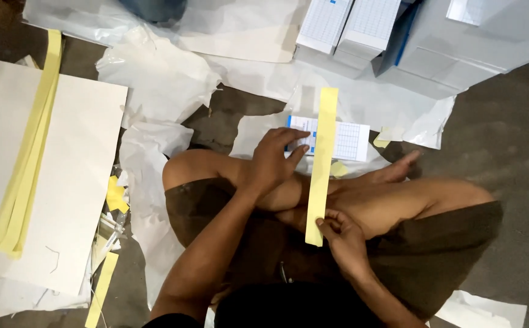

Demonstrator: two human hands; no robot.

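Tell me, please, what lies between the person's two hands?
In the head view, the yellow paper strip runs between left hand and right hand, which pinches its near end.

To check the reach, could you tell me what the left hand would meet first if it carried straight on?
Probably the printed pad: the left hand points up-right, its fingers already at the pad's near edge.

strip (323, 164): matt yellow paper
pad (337, 138): smooth white printed paper
sheets (161, 79): crinkled, glossy clear plastic
board (64, 170): matt white card
floor (507, 140): rough grey concrete
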